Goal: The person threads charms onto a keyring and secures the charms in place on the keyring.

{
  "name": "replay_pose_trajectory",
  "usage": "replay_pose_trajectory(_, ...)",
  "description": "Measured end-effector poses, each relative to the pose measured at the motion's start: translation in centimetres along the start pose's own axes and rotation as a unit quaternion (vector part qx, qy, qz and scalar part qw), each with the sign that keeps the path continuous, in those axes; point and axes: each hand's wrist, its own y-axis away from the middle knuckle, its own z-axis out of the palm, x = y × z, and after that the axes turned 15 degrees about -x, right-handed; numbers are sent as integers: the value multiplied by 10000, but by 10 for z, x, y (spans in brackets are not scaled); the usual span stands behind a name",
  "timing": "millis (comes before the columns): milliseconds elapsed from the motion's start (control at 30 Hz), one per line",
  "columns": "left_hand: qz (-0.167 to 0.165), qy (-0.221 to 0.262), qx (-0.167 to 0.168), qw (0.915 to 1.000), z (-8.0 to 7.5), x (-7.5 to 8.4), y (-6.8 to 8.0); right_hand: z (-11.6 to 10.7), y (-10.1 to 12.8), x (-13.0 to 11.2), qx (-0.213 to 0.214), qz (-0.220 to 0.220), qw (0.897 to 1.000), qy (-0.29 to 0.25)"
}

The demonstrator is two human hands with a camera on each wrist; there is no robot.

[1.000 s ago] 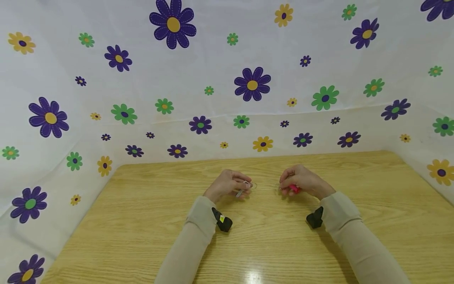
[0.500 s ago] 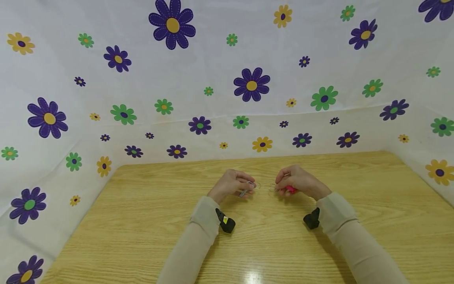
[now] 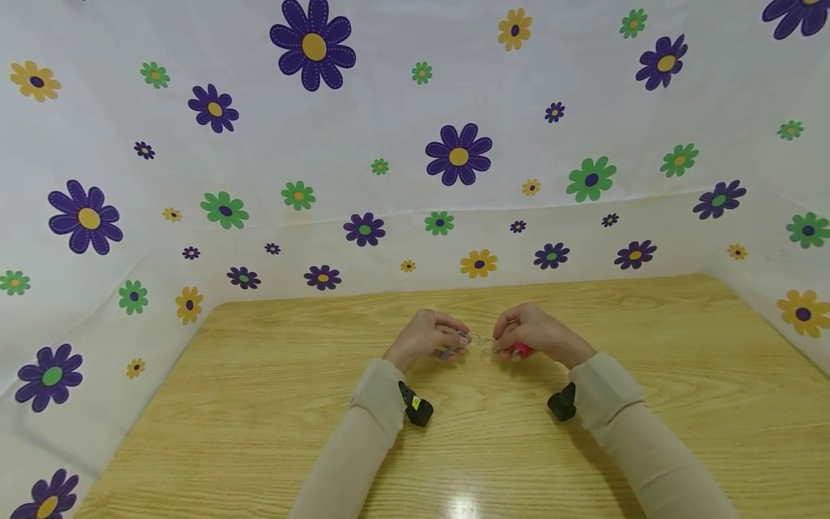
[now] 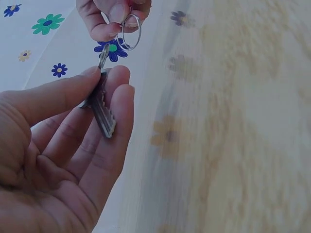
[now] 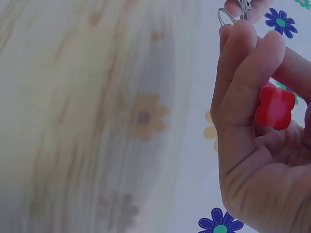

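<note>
over the last second the two hands have drawn together above the wooden table (image 3: 259, 404): a clear gap lay between them before, and now the key (image 4: 101, 104) in the left hand (image 3: 424, 337) has come up to the key ring (image 4: 129, 30) held by the right hand (image 3: 533, 333). judged from this, the work has gone from bringing the parts together to the fine step of getting the key's bow onto the ring.

the left hand pinches the key between thumb and fingertips, near its head, with the toothed blade pointing back toward the palm; the other fingers are loosely curled and hold nothing else. the key's head sits just below the key ring and seems to touch it, though the left wrist view is too small there to be sure.

the right hand pinches the key ring at its top between thumb and forefinger, the loop hanging toward the key. a red plastic tag (image 5: 275, 107) is tucked in the curled fingers of that hand, just behind the key ring. the flowered backdrop (image 3: 454, 155) stands well behind the key ring.
</note>
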Motion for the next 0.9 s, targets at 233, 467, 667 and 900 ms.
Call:
replay_pose_trajectory(233, 7, -56, -20, 10000, 2, 2, 0, 3, -3, -1, -133, -71, 9999, 18)
replay_pose_trajectory(467, -40, -131, 8, 9999, 4, 1, -3, 6, -6, -1, -187, -76, 9998, 44)
replay_pose_trajectory(667, -82, -236, 37, 9997, 4, -1, -4, 6, -6, -1, -209, -119, 9997, 31)
replay_pose_trajectory(900, -81, -328, 37, 9994, 1, -2, -2, 1, -1, -3, -61, -177, 9998, -76)
